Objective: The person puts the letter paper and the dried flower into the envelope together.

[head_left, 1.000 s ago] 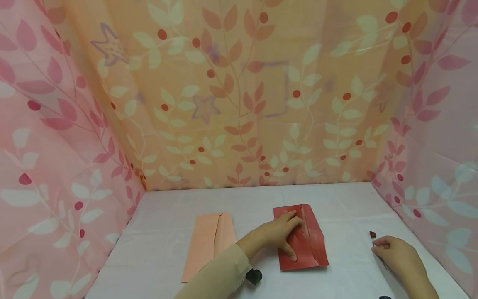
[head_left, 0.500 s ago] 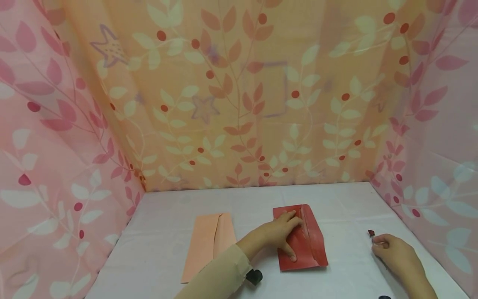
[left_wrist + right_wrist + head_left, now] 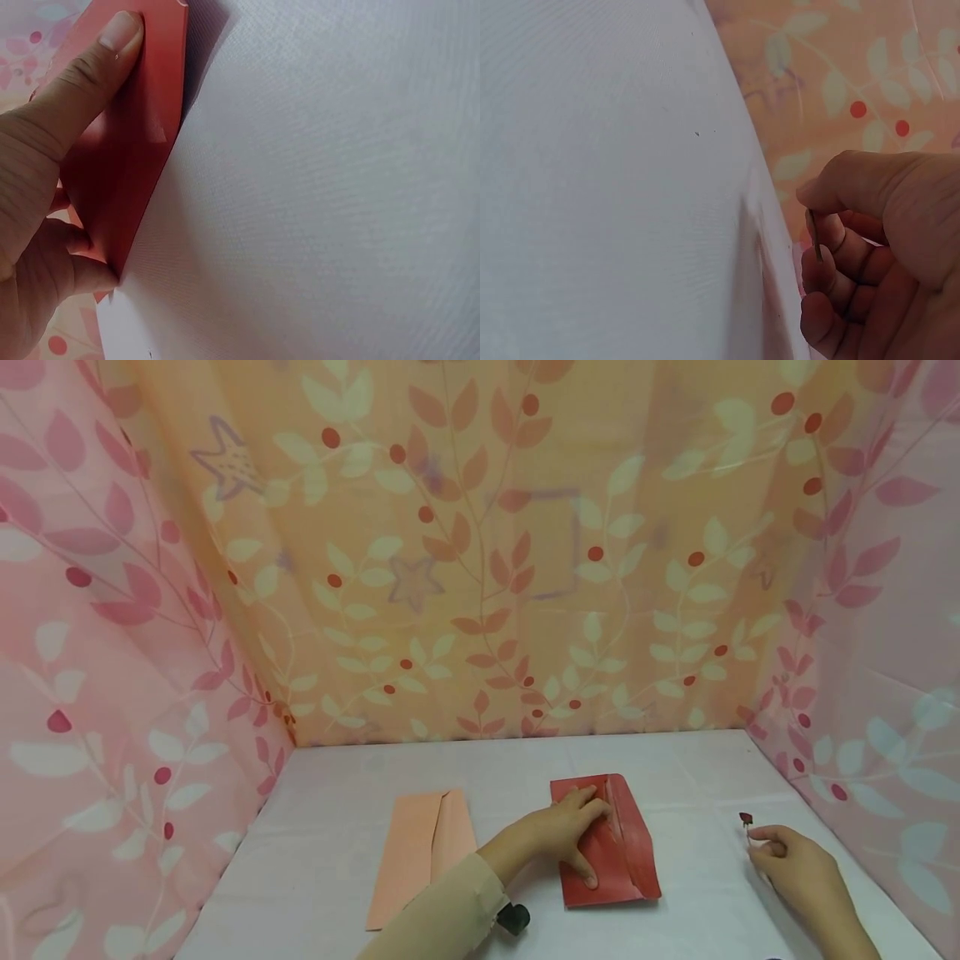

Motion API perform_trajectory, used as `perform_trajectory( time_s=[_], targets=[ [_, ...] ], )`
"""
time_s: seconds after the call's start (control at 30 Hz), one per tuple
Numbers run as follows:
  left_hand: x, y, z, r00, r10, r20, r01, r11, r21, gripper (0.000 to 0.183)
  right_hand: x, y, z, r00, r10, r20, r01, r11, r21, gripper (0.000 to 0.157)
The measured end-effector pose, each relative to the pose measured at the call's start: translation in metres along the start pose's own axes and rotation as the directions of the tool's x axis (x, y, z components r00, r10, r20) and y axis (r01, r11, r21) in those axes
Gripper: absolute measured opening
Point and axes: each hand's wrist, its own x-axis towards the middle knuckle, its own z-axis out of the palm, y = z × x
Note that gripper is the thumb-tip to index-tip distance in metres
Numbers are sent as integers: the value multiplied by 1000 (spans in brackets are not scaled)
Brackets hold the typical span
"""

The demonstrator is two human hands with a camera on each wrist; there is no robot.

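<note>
A red envelope (image 3: 600,852) lies on the white table with its flap spread out to the right. My left hand (image 3: 566,831) rests on it, fingers spread, with the fingertips near the flap crease and the thumb close to the front edge. In the left wrist view the thumb lies along the red envelope (image 3: 142,127), while other fingertips touch its edge. At the right, my right hand (image 3: 798,868) pinches the thin stem of a small red rose (image 3: 746,818) between thumb and fingers. The right wrist view shows only the dark stem (image 3: 815,236); the bloom is out of sight there.
A peach envelope (image 3: 412,852) lies left of the red one, partly hidden by the left sleeve (image 3: 450,902). A black cylindrical object (image 3: 514,918) shows under the left wrist. Patterned curtains (image 3: 480,568) stand behind and at both sides of the white table (image 3: 697,793).
The red rose has come up slightly and its bloom has turned in the right hand's pinch. The left hand stays on the red envelope. The head view has tilted a little.
</note>
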Motion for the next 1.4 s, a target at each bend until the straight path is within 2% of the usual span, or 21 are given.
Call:
perform_trajectory(
  time_s=[0.33, 0.5, 0.6, 0.8, 1.0, 1.13, 1.4],
  targets=[
    [1, -2, 1, 1000, 6, 2, -6, 1000, -3, 101, -5, -9, 10, 993, -84, -83, 84, 996, 2, 30],
    [0, -2, 0, 1000, 10, 5, -10, 1000, -4, 101, -5, -20, 14, 980, -145, -138, 146, 989, -4, 27],
    [1, -2, 0, 1000, 16, 4, -16, 1000, -4, 101, -3, -29, 17, 978, -161, -136, 165, 986, 20, 28],
    [3, -4, 3, 1000, 25, 0, -25, 1000, 3, 101, -1, -43, 22, 989, -145, -39, 147, 987, 71, 32],
    [2, -6, 2, 1000, 24, -3, -24, 1000, 3, 101, -2, -59, 26, 992, -109, 67, 93, 973, 213, 40],
    [1, -6, 1, 999, 32, -2, -32, 999, 5, 101, -2, -70, 29, 988, -98, 117, 60, 954, 292, 45],
    [0, -8, 1, 1000, 24, 4, -24, 1000, -8, 102, -2, -86, 43, 975, -77, 208, 2, 941, 339, 42]
  ],
)
